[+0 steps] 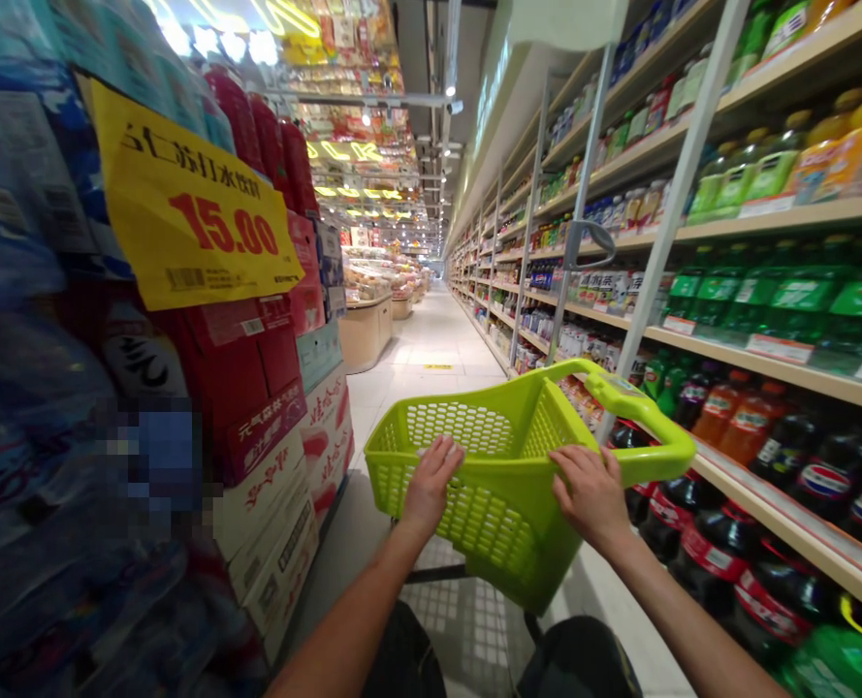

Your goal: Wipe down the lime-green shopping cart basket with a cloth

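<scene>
A lime-green plastic shopping cart [489, 504] stands sideways in front of me, and the mesh walls of its basket show nothing inside. My left hand [432, 490] is closed over the near rim, its fingers reaching over the top edge. Further right along the same rim, my right hand [591, 492] grips the edge near the handle end. The cart's looped handle [663, 451] sticks out to the right, with neither hand on it. Both thumbs are partly hidden.
Shelves of bottled drinks [772, 301] line the right side, close to the cart handle. Stacked drink cartons [263, 388] and a yellow price sign [198, 208] stand close on the left. A tiled aisle [431, 330] runs ahead past a wooden display counter [365, 330].
</scene>
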Tool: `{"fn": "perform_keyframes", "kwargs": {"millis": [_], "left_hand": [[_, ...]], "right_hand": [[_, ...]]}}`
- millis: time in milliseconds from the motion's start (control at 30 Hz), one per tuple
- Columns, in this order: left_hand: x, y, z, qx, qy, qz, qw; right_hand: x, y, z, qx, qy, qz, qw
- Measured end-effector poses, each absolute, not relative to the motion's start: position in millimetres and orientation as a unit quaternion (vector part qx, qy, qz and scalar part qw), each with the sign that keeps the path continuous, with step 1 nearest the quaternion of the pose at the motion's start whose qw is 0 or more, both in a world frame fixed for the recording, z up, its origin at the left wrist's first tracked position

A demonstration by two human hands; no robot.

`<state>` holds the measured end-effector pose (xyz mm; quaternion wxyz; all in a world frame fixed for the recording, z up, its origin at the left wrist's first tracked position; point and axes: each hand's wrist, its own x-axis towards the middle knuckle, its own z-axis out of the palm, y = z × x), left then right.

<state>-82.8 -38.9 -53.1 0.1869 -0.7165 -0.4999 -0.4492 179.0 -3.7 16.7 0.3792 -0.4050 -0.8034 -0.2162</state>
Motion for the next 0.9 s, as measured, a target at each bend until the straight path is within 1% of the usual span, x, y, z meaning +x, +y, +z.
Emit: {"fn": "perform_keyframes", "kwargs": {"millis": [133,200,267,367,433,500,600,667,733,833,900], "left_hand": [[-68,-49,-94,-0.772,-0.484,-0.386,0.145],[-63,-56,-107,-0.777,-0.493,-0.366,0.135],[-57,-57,-97,-0.774,-0.49,-0.373,0.148],[-44,-44,-60,-0.773,-0.457,-0.399,0.187],[-36,-35,-47,-0.785,-0.436,-0.39,0.204],[-31,-33,-56,-0.799,-0.43,-0.363,0.213],[-28,-41,-85,-0.822,-0.427,-0.315,0.206],[-23,-46,-91,-0.832,-0.419,-0.303,0.201],[-11,-44,-76,-0.83,-0.408,-0.32,0.206],[16,-30,-35,-0.812,-0.386,-0.374,0.228],[29,-20,-21,-0.808,-0.375,-0.388,0.238]], "right_hand": [[181,-3,17,-0.398,-0.809,-0.218,0.374],[181,-4,18,-0.395,-0.811,-0.219,0.372],[180,-4,18,-0.397,-0.81,-0.217,0.372],[177,-5,16,-0.406,-0.803,-0.216,0.38],[179,-3,16,-0.4,-0.804,-0.219,0.381],[188,3,17,-0.388,-0.804,-0.234,0.384],[209,14,22,-0.4,-0.77,-0.286,0.407],[222,19,28,-0.417,-0.748,-0.31,0.413],[227,20,34,-0.432,-0.748,-0.302,0.403],[227,19,43,-0.455,-0.753,-0.263,0.396],[231,20,47,-0.445,-0.763,-0.252,0.395]]}}
